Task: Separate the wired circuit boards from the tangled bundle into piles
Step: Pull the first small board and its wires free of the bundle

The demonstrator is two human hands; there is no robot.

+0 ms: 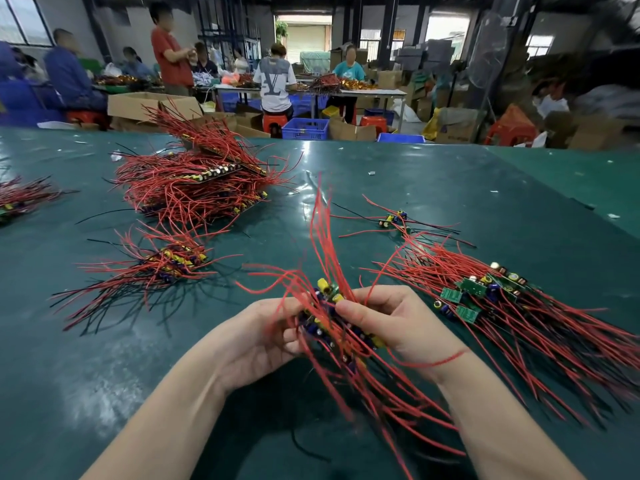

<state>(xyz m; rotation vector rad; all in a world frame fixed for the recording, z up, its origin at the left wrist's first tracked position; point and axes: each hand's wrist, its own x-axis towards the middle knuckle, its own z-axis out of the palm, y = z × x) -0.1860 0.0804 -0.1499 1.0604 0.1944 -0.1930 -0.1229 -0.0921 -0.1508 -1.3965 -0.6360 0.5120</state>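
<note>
Hands (pixel 256 341) (pixel 398 323), two, grip one bundle (pixel 332 327).

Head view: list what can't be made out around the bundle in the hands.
- Bundle: board count unreadable; red wires and both hands cover it.
- Left hand: fingertips hidden behind the wires.
- Right hand: fingers under the bundle hidden.
- Wire ends at the bottom: motion-blurred, some cut off by the frame edge.
- Far-left pile: cut off by the left edge.
</note>
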